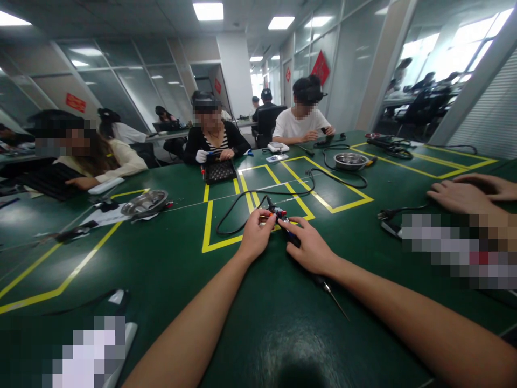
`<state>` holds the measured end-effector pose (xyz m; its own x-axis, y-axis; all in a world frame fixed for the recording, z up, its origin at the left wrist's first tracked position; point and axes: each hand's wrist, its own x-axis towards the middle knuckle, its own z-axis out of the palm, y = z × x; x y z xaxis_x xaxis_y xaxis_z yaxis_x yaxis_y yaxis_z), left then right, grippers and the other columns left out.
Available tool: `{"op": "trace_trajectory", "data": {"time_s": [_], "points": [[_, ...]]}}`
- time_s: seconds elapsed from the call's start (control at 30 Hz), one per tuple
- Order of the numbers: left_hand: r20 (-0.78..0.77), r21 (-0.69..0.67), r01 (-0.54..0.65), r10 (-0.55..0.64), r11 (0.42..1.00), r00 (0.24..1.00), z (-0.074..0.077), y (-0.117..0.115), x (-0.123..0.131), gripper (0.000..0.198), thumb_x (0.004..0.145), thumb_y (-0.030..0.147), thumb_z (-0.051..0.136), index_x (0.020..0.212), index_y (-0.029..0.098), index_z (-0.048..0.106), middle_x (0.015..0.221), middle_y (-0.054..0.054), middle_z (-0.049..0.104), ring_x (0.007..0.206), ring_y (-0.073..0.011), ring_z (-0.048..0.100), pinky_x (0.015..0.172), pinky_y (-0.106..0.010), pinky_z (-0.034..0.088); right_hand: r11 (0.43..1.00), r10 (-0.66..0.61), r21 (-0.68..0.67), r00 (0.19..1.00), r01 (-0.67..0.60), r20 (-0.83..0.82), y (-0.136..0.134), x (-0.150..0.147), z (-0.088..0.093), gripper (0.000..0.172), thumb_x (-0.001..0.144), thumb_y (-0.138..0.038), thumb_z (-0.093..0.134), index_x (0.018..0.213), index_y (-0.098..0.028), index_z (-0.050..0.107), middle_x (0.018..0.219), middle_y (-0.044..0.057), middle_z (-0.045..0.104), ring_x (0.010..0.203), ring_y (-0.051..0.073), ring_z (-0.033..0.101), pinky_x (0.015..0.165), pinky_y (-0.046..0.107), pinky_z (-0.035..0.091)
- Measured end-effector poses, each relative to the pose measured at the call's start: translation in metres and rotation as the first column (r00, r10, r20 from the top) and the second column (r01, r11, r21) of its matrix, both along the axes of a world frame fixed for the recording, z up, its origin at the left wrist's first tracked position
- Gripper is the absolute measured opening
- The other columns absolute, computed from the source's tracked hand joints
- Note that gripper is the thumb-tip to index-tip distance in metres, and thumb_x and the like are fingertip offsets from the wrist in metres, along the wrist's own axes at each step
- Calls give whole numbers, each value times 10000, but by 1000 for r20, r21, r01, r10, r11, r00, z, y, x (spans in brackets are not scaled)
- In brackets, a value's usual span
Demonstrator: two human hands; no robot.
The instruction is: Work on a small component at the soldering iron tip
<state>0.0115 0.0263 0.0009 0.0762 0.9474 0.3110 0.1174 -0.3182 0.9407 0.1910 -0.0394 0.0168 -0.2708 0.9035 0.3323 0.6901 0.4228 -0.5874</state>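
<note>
At the lower left of the green worktop (262, 318), a pale-edged object (128, 339) lies blurred out. Nearer the middle, a thin metal-tipped tool (326, 287) lies pointing down and right, its dark end beside the wrist of the right hand (309, 245). Just beyond, the left hand (258, 231) pinches a small red-and-dark part (278, 213) above the worktop, in front of a yellow-taped rectangle (207, 226). The right hand is closed around a dark piece (289, 235) that reaches up to this part; whether the two are joined, I cannot tell. To the right, another person's hands (460, 194) rest near a black plug (389, 214). A black cable (228, 207) loops behind the small part and off to the right. Farther away, one metal bowl (163, 200) sits at left, a second bowl (350, 167) at right. Across the worktop, a person in a striped top (216, 137) is at a black tray (220, 180), beside a person in white (291, 126); a red diamond (320, 69) hangs behind.
</note>
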Motion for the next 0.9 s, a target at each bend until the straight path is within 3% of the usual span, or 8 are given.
{"op": "trace_trajectory", "data": {"time_s": [0.2, 0.43, 0.57, 0.67, 0.9], "points": [[191, -113, 53, -31, 992, 981, 1, 2, 1, 287, 855, 422, 698, 964, 170, 618, 1004, -62, 681, 876, -177, 678, 777, -321, 594, 1000, 0, -2, 1000, 0, -1, 0, 0, 0, 666, 830, -169, 603, 1490, -227, 529, 1495, 146, 457, 1315, 295, 534, 1108, 457, 450], [404, -268, 93, 25, 959, 915, 0, 5, 4, 322, 815, 324, 760, 1022, 167, 570, 1040, -84, 693, 921, -185, 694, 786, -338, 600, 1000, 17, 20, 999, -16, -35, -3, 0, 2, 672, 814, -149, 610, 1476, -242, 546, 1482, 133, 476, 1312, 287, 537, 1098, 455, 461], [493, -354, 237, -34, 905, 869, 6, 1, 5, 296, 864, 292, 714, 1093, 146, 595, 1089, -127, 723, 926, -187, 708, 831, -341, 583, 999, 32, 41, 997, -30, -64, -3, -2, 1, 675, 806, -137, 615, 1470, -241, 553, 1462, 127, 496, 1315, 275, 538, 1118, 447, 445], [533, -361, 334, -102, 871, 840, 10, -3, 6, 261, 887, 310, 687, 1067, 124, 649, 1084, -139, 733, 928, -195, 710, 854, -344, 575, 997, 48, 57, 996, -43, -80, -2, -2, 0, 683, 797, -131, 621, 1469, -231, 555, 1455, 129, 501, 1322, 270, 535, 1135, 440, 430], [541, -338, 346, -120, 875, 832, 9, -2, 3, 247, 873, 317, 720, 1022, 124, 684, 1032, -109, 739, 923, -168, 696, 855, -306, 565, 997, 64, 52, 995, -60, -76, -2, -1, 4, 678, 799, -132, 614, 1470, -214, 555, 1453, 135, 505, 1328, 266, 531, 1147, 434, 412]]}}
